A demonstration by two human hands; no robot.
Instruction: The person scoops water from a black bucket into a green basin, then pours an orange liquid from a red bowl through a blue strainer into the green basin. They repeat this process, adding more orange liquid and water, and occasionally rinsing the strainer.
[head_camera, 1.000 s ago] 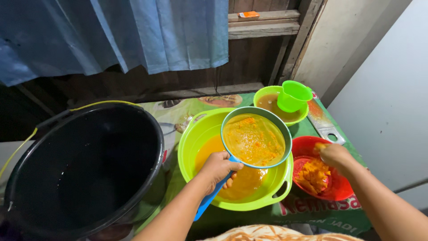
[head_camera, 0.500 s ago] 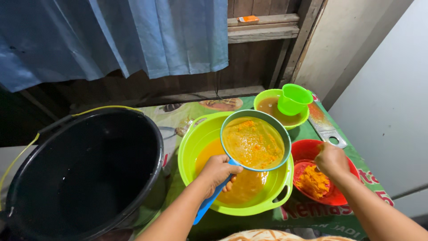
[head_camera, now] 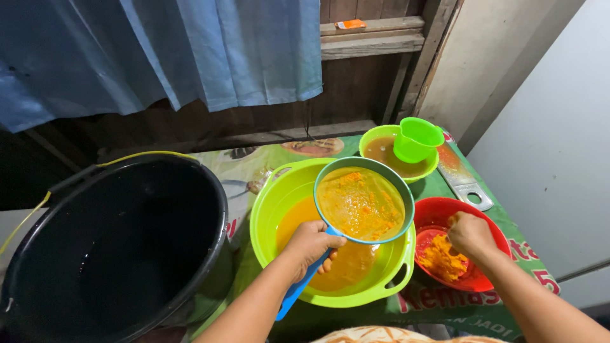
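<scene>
We see the left hand (head_camera: 309, 244) gripping the blue strainer (head_camera: 362, 201) over the green basin (head_camera: 273, 197); the right hand (head_camera: 469, 234) closes on orange pulp (head_camera: 443, 260) in the red bowl (head_camera: 489, 230).

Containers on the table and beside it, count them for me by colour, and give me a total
Green: 3, the large basin, the small bowl and the cup resting in it
Red: 1, the bowl that the right hand reaches into
Blue: 1, the strainer held by the left hand over the large basin
Black: 1, the bucket
Total: 6
</scene>
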